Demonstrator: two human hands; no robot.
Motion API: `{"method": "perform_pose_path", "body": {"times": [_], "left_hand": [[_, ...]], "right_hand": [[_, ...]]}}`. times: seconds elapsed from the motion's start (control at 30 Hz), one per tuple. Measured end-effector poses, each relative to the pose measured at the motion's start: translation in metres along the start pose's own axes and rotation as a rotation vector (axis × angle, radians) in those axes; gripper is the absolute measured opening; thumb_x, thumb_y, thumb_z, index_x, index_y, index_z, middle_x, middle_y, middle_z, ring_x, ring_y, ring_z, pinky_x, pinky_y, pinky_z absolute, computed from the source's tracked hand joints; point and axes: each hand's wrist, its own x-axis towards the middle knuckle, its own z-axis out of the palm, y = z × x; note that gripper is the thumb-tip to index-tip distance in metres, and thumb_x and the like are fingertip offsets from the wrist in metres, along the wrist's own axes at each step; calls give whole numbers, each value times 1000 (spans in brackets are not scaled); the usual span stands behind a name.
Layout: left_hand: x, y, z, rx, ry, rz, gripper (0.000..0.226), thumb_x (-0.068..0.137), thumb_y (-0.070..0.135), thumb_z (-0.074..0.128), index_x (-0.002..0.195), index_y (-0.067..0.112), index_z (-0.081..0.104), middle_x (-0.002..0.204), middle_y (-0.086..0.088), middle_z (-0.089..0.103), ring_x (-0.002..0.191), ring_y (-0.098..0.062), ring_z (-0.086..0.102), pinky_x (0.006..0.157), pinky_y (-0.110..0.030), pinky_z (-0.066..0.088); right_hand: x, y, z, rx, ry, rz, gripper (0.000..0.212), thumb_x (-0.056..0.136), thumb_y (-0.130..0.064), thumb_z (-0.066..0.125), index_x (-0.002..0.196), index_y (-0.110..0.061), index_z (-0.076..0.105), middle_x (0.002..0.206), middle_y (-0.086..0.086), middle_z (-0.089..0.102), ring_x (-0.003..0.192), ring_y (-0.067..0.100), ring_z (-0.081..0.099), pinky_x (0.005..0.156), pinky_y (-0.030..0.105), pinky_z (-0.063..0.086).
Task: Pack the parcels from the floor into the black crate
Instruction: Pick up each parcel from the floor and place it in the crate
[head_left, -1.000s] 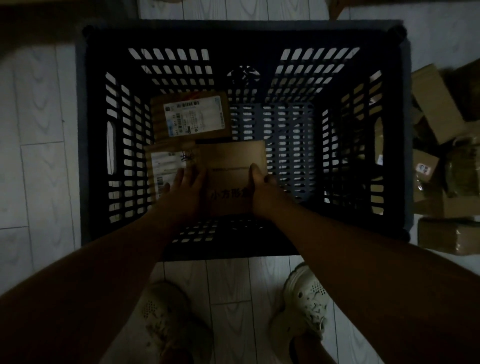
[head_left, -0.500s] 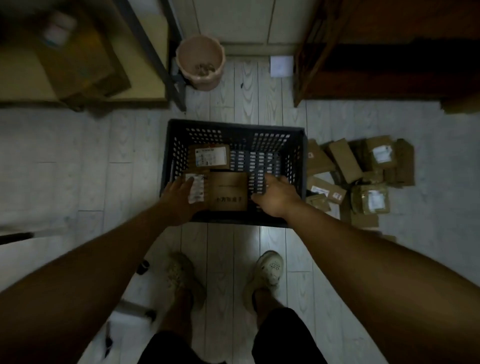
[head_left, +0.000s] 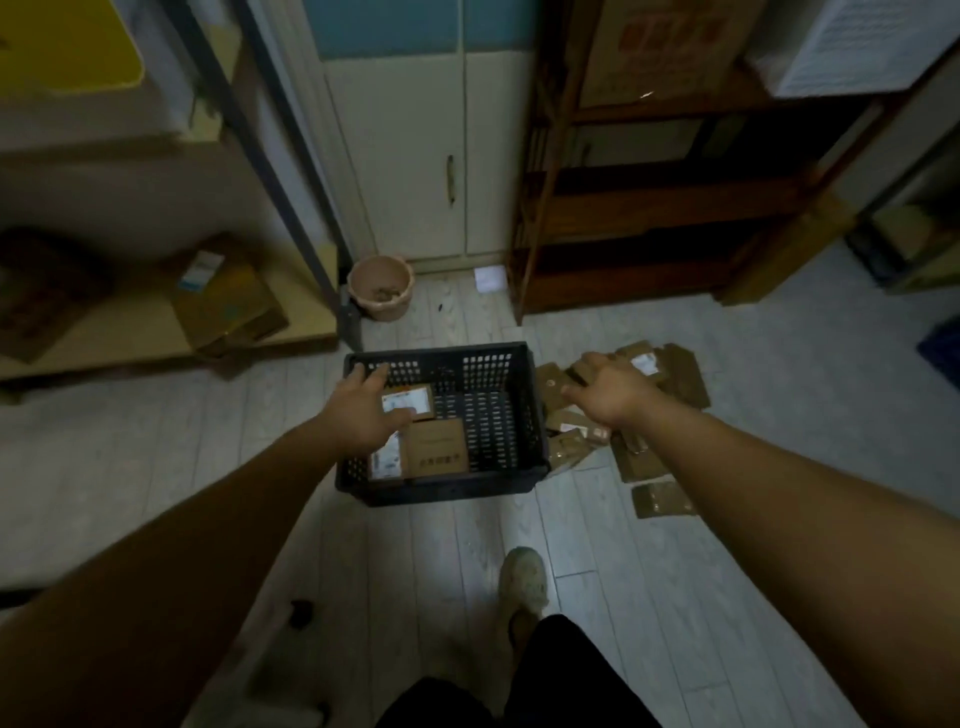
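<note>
My left hand hangs over the left side of the black crate, fingers spread and relaxed, gripping nothing. My right hand is stretched over the pile of parcels on the floor just right of the crate, fingers straight and empty; whether it touches cardboard I cannot tell. The crate is a rectangular plastic bin with grid-slotted walls and base, standing on pale wood-grain floor planks. In its left half lie three flat cardboard boxes: a labelled box at the far side, a narrow labelled box in the near-left corner, and a plain brown box with dark print beside it. The pile is jumbled brown cartons, some with white labels.
</note>
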Motion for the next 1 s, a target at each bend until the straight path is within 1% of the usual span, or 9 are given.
{"method": "perform_pose_path", "body": {"times": [0.13, 0.27, 0.33, 0.4, 0.5, 0.63, 0.73, 0.87, 1.0], "left_hand": [[-29, 43, -18, 3, -6, 110, 86, 85, 56, 53, 150, 26, 6, 158, -9, 0, 145, -29, 3, 115, -41, 13], [-54, 107, -26, 55, 25, 251, 87, 84, 59, 52, 149, 28, 4, 159, -8, -3, 145, -28, 3, 115, -39, 11], [-64, 146, -27, 106, 33, 310, 86, 84, 60, 51, 149, 29, 4, 159, -5, -3, 145, -28, 3, 115, -40, 12], [-74, 192, -22, 114, 32, 361, 85, 84, 60, 50, 149, 31, 3, 159, -3, -3, 145, -28, 5, 115, -41, 13], [-86, 267, -2, 106, 17, 424, 84, 86, 58, 50, 149, 30, 3, 159, -6, -2, 145, -28, 2, 116, -42, 11], [-102, 356, 41, 107, -9, 452, 82, 86, 56, 51, 149, 30, 5, 159, -5, -3, 145, -28, 0, 117, -44, 11], [-108, 402, 71, 116, -38, 448, 81, 86, 56, 51, 149, 31, 6, 159, -4, -3, 145, -28, -2, 117, -44, 10], [-106, 438, 95, 153, -63, 431, 80, 86, 56, 51, 148, 33, 5, 159, -2, -4, 145, -28, -2, 116, -44, 9], [-83, 457, 102, 109, -61, 390, 79, 86, 55, 52, 148, 34, 7, 159, -1, -2, 145, -29, 2, 115, -46, 12]], "right_hand": [[-57, 28, -40, 20, 115, 57, 73, 88, -48, 54, 148, -18, 25, 153, 12, 28, 132, 35, 38, 104, 40, 37], [-106, 62, -80, 61, 204, 90, 70, 90, -45, 54, 148, -20, 25, 153, 10, 28, 133, 33, 38, 106, 43, 38], [-126, 86, -100, 50, 257, 88, 68, 92, -42, 54, 148, -18, 26, 154, 9, 26, 138, 30, 32, 110, 41, 32], [-148, 115, -120, 27, 286, 95, 66, 93, -42, 53, 149, -18, 26, 155, 9, 24, 140, 28, 27, 112, 41, 29], [-175, 171, -147, 30, 315, 128, 65, 93, -41, 52, 149, -20, 26, 155, 8, 24, 139, 28, 29, 111, 40, 30], [-197, 250, -173, 90, 336, 138, 65, 93, -41, 54, 148, -18, 27, 154, 8, 29, 137, 27, 33, 109, 38, 31], [-201, 302, -185, 107, 328, 132, 68, 91, -43, 54, 148, -18, 27, 154, 6, 29, 138, 25, 32, 109, 37, 30], [-193, 349, -200, 140, 318, 154, 71, 88, -48, 55, 148, -21, 27, 154, 5, 28, 138, 26, 32, 108, 37, 30], [-167, 379, -219, 155, 308, 161, 74, 87, -50, 56, 147, -20, 27, 153, 6, 30, 136, 26, 35, 108, 39, 32]]}}
